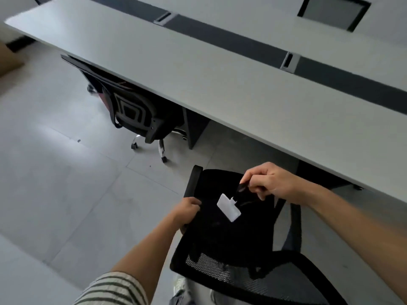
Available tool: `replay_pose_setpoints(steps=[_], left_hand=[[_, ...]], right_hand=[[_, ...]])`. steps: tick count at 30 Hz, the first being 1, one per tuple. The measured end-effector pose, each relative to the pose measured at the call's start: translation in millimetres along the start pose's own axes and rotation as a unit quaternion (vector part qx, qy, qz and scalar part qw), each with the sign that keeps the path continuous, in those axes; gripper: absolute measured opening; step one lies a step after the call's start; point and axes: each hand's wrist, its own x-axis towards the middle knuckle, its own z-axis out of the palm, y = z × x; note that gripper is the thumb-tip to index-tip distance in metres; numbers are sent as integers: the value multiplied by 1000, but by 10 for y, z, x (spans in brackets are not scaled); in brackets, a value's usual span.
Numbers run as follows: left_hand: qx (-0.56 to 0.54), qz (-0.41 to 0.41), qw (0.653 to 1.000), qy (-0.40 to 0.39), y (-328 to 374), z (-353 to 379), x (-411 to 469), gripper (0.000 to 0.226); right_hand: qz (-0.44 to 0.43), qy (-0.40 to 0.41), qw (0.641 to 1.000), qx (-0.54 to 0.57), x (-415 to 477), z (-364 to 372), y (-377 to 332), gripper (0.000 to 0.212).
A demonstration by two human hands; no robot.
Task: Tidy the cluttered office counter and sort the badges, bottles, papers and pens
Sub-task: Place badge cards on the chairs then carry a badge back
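Note:
A white badge holder (229,207) hangs on a black lanyard strap (242,187) above the seat of a black mesh office chair (222,236). My right hand (267,183) pinches the strap near its upper end, over the seat. My left hand (187,211) grips the left edge of the chair, just below its black armrest (193,180). The badge's face is too blurred to read.
A long grey counter (198,69) with a dark central strip and cable slots runs diagonally behind the chair. A second black chair (134,111) is tucked under it at the left. A dark panel (333,12) sits at the far right; grey tiled floor lies left.

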Motion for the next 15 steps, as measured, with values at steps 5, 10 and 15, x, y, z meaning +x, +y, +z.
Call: replay_pose_setpoints(steps=[5,10,15], left_hand=[[-122,1,990,-75,244,-93,-265,29],[-230,45,949,-208,599,-216,-497,38],[-297,57,885,-353,897,-323,-754,29]], right_hand=[[-55,58,995,66,-526,5,-583,36],[-118,111,971,174,-899,-67,-855,47],[-140,162,954,211,-1085,-184,-840,42]])
